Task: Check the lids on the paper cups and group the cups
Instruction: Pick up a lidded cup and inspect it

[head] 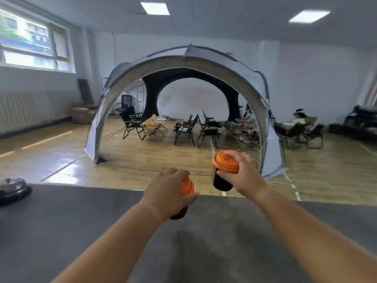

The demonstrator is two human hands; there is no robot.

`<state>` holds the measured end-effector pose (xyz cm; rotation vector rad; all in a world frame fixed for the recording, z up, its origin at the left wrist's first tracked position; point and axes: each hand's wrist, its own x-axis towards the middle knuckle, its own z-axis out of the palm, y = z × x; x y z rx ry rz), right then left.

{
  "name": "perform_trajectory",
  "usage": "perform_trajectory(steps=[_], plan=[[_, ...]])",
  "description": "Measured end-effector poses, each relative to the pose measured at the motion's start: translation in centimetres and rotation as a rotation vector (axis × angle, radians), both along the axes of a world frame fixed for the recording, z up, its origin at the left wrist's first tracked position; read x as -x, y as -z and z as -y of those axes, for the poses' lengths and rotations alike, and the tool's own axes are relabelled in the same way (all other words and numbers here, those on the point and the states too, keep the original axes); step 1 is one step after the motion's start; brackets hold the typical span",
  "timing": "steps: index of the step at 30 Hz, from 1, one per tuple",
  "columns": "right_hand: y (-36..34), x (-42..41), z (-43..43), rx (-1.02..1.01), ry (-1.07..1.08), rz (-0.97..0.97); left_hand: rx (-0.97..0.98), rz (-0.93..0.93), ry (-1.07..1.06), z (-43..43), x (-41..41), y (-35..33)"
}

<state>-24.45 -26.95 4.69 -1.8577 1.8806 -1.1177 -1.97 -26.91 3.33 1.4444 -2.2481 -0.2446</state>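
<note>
Two dark paper cups with orange lids are in view. My left hand [169, 193] wraps around the left cup [186, 185] from above; only part of its orange lid and its dark base near the grey table [61, 231] show. My right hand [242, 174] holds the right cup [223, 180] up in the air beyond the table's far edge, fingers on the rim of its orange lid [225, 161]. The two cups are close but apart.
A dark rounded object [12, 189] sits at the table's far left edge. Beyond the table lies a wooden floor with a large arched tent [183, 64], folding chairs and a low table inside, and a seated person [297, 123] at the right.
</note>
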Motion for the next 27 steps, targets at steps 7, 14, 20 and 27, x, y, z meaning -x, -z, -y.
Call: perform_trajectory(steps=[7, 14, 20, 27], plan=[[4.3, 17.1, -8.6, -0.154, 0.154, -0.007, -0.049, 0.006, 0.161, -3.5, 16.0, 2.7], [7.6, 22.4, -12.6, -0.134, 0.16, 0.046, -0.065, 0.051, 0.054, -4.9, 22.0, 4.7], [8.1, 22.6, -12.8, -0.095, 0.185, 0.005, -0.024, 0.165, -0.009, -4.5, 22.2, 4.7], [8.6, 22.7, -13.0, -0.075, 0.148, 0.023, 0.22, -0.088, 0.169, -7.7, 25.8, 3.6]])
